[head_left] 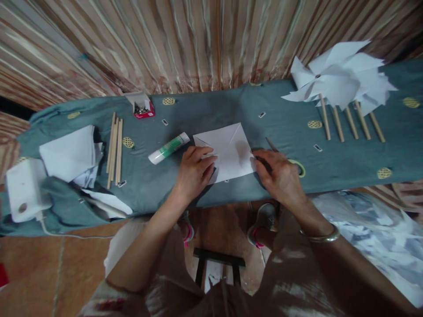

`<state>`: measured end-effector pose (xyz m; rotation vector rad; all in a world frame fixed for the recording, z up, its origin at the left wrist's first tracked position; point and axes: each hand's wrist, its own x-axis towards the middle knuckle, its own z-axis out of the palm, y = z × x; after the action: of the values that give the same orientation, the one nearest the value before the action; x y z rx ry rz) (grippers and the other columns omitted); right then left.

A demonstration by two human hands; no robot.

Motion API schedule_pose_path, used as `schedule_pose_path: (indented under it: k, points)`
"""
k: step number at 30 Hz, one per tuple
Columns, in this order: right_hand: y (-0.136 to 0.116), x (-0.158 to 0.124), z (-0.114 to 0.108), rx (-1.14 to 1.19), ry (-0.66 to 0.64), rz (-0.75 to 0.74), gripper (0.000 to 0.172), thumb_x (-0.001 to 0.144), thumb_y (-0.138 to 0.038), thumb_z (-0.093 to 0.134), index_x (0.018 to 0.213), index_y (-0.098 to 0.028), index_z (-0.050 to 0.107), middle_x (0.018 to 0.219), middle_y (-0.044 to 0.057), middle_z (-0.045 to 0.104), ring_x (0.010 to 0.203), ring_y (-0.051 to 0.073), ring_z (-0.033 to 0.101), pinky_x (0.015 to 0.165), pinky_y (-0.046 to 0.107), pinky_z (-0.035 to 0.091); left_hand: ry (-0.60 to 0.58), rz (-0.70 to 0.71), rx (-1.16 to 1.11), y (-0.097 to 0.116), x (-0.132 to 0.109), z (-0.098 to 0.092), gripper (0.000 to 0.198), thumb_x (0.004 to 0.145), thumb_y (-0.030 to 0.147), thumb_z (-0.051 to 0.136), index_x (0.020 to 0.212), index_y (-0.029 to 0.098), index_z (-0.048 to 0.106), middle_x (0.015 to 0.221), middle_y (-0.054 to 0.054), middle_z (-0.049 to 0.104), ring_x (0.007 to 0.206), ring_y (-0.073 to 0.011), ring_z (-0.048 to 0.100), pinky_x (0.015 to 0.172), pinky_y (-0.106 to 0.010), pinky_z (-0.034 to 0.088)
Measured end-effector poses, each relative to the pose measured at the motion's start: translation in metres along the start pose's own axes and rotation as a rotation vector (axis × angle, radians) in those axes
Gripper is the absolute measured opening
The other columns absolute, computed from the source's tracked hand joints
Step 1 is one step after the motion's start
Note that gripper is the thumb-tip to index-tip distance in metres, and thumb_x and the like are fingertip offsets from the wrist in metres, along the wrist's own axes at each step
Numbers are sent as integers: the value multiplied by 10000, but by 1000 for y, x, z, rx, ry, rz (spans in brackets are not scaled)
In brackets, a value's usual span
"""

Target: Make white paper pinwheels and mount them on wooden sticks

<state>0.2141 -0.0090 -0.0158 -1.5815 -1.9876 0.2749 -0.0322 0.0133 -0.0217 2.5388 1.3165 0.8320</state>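
Observation:
A square sheet of white paper [231, 152] with diagonal crease or cut lines lies on the green cloth. On its left edge, my left hand [195, 171] has thumb and fingers closed on the paper. At the opposite edge, my right hand [276, 169] pinches the sheet near its right corner. Scissors [300, 167] with yellow-green handles lie beside and partly under my right hand. To the left of the sheet rests a glue stick [169, 148] with a green and white label.
White pinwheels [340, 79] on wooden sticks lie at the back right. Farther left are an open red box [144, 109] of small metal pieces, wooden sticks [114, 149], stacked paper [69, 152] and a white corded device [26, 189]. A curtain [211, 44] hangs behind.

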Motion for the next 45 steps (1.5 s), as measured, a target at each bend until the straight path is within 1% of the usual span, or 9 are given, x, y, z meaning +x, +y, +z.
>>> schedule_pose_path:
  k: [4,8,16,21,24,28,32,37,45]
  points:
    - [-4,-2,1,-54,-10,-19,321,949,-273,465,1169,-153,665,1132,135,734,1058,298,672,953,467,523,-63,103,-39,26,3,12,228,941,331,561,1047,168,681,1074,-102,682,1003,-239,571,850,-397,490]
    - [-7,-3,1,-54,-31,3,323,944,-251,445,1158,-156,667,1086,135,746,1001,291,697,906,449,545,-167,136,6,44,6,25,224,925,318,590,1050,150,668,1061,-112,683,990,-253,582,807,-397,495]
    - [-1,-6,-6,37,-34,28,318,898,-203,466,1122,-173,689,1079,109,754,1005,268,709,931,433,550,-155,155,116,51,11,26,172,952,177,512,899,125,667,885,-86,687,868,-214,621,715,-321,530]
    - [10,-7,-17,304,-165,50,381,794,-97,503,1095,-209,709,1190,73,723,1115,235,679,991,416,526,-134,133,68,55,8,23,197,955,174,475,884,124,652,894,-83,697,824,-193,652,689,-295,547]
    - [14,-8,-25,481,-272,65,281,795,-140,603,1018,-245,738,1295,62,674,1245,241,605,1061,442,472,-121,149,-34,58,0,21,191,959,193,470,908,136,645,925,-80,705,831,-174,671,737,-285,560]
    - [13,-7,-30,610,-334,103,85,797,-296,729,867,-263,763,1232,52,706,1199,244,630,1047,454,483,-101,136,-163,62,-11,17,141,942,172,498,950,141,635,955,-74,712,877,-166,682,791,-279,567]
    - [10,-6,-21,666,-287,133,134,801,-381,734,808,-249,757,1165,62,731,1137,244,659,1000,453,517,-106,129,-201,64,-14,16,130,933,162,505,932,150,634,929,-74,710,878,-169,673,793,-288,568]
    - [5,-6,-3,505,-140,123,104,809,-339,712,796,-244,752,1158,68,723,1149,251,643,1030,471,486,-127,85,-231,65,-15,18,121,940,183,512,933,155,629,940,-76,717,893,-180,669,816,-316,572]
    - [-1,-5,6,269,-81,51,72,822,-241,668,780,-230,726,1231,71,678,1164,272,602,1018,504,468,-108,15,-269,63,-21,20,257,947,227,541,1187,137,550,992,-85,720,914,-187,695,798,-321,585]
